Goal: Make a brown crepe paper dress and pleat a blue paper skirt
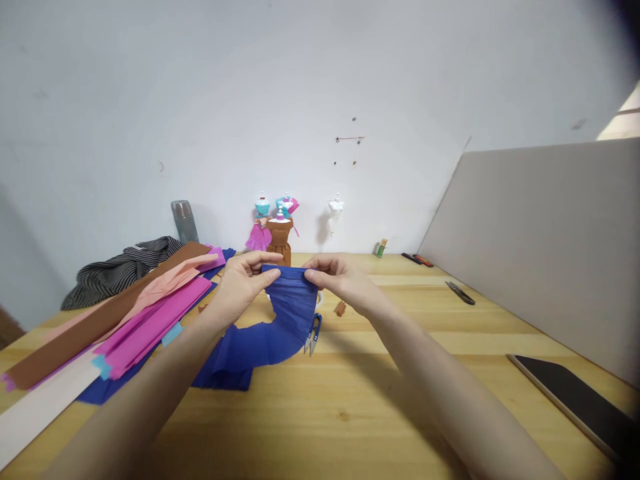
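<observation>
A long strip of blue crepe paper (295, 307) is held up by its top edge above the table. My left hand (245, 280) pinches the left corner of that edge between thumb and fingers. At the right corner, my right hand (337, 277) grips it the same way. The edge between both hands looks folded and finely creased. From there the strip curves down and left onto the tabletop. Blue-handled thread snips (313, 333) lie just right of the strip, partly behind it. A small brown scrap (341, 308) rests below my right hand.
Coloured crepe paper rolls (155, 320) and a striped cloth (120, 270) lie at left, near a bottle (185, 221). Small dress forms (280, 233) and a white one (336, 210) stand by the wall. At right are scissors (461, 293) and a dark tablet-like slab (570, 400).
</observation>
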`<state>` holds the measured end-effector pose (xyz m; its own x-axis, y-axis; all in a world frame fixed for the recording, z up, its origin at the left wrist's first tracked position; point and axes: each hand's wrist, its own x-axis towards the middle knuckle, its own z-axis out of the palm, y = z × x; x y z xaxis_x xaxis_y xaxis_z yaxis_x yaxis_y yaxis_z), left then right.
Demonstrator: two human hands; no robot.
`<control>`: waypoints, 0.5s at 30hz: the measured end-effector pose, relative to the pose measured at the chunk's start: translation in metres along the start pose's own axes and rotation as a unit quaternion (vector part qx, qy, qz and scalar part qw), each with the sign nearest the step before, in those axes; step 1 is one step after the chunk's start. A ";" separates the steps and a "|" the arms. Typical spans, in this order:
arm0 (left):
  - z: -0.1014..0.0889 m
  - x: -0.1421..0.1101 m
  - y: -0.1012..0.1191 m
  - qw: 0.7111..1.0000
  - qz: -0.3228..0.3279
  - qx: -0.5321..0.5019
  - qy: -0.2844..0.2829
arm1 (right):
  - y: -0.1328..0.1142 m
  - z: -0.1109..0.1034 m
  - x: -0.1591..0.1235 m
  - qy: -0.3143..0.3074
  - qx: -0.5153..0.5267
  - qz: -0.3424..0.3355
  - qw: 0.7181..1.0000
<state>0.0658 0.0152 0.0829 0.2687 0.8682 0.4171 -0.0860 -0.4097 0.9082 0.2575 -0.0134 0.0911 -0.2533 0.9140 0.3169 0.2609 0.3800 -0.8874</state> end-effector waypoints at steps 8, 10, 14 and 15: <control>-0.006 0.003 0.000 0.999 -0.033 0.000 -0.038 | 0.003 0.004 0.001 0.034 -0.057 -0.041 0.997; -0.007 0.004 -0.002 0.999 -0.023 0.000 -0.029 | 0.005 0.004 0.001 0.045 -0.086 -0.062 0.993; -0.007 0.004 -0.005 0.999 -0.006 0.022 -0.025 | 0.008 0.004 0.001 0.057 -0.125 -0.079 0.987; -0.008 0.004 -0.007 0.999 -0.002 0.030 -0.028 | 0.010 0.004 0.001 0.051 -0.128 -0.075 0.988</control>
<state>0.0598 0.0238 0.0787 0.3221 0.8538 0.4089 -0.0275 -0.4233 0.9056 0.2557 -0.0091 0.0811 -0.2162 0.8490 0.4822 0.4570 0.5244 -0.7184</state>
